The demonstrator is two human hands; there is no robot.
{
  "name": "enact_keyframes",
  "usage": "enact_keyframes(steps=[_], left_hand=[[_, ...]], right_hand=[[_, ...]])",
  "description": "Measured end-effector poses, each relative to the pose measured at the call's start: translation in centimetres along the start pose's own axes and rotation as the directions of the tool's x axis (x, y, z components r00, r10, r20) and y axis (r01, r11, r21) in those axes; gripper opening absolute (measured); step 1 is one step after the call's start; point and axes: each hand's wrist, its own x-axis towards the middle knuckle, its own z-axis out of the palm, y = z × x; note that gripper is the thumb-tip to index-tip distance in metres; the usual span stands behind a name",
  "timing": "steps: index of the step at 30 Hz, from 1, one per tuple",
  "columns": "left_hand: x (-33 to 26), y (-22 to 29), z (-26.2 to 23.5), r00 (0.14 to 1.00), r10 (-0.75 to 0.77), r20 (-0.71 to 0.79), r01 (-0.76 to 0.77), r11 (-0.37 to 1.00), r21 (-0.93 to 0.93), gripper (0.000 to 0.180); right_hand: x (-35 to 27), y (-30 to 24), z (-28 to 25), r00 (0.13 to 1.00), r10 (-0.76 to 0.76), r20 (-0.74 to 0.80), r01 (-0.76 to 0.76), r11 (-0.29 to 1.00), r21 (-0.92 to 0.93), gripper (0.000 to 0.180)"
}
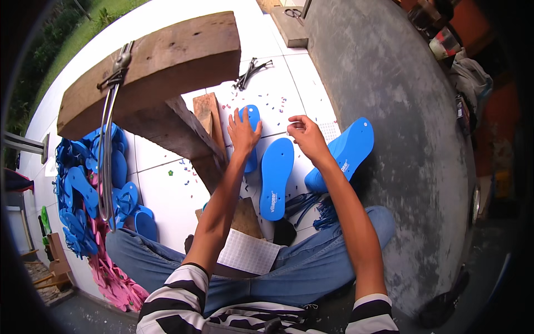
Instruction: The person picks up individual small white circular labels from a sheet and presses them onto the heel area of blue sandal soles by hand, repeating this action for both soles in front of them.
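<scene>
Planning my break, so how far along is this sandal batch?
Done: a heap of blue strapped flip-flops lies at the left. In hand: the left hand presses a blue foam sole, while the right hand pinches something too small to identify. Left: two strapless blue soles and loose blue straps.

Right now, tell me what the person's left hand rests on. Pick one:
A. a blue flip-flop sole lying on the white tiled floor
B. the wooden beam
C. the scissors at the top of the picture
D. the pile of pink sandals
A: the left hand lies flat, fingers spread, on a blue flip-flop sole on the white tiled floor, next to another blue sole.
</scene>
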Motion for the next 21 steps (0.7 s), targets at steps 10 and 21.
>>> enact_keyframes(steps=[10, 21], left_hand=[[-9.0, 5.0, -5.9, 0.925, 0.377, 0.053, -0.366, 0.918, -0.152, 0.053], [-11.5, 4.3, -4.9, 0.885, 0.457, 0.092, -0.455, 0.889, -0.040, 0.059]], right_hand=[[0.7, 5.3, 1.2, 0.996, 0.083, 0.031, -0.083, 0.997, 0.004, 0.037], [0.8, 8.4, 2.6, 0.990, 0.009, -0.143, -0.028, 0.991, -0.130, 0.036]])
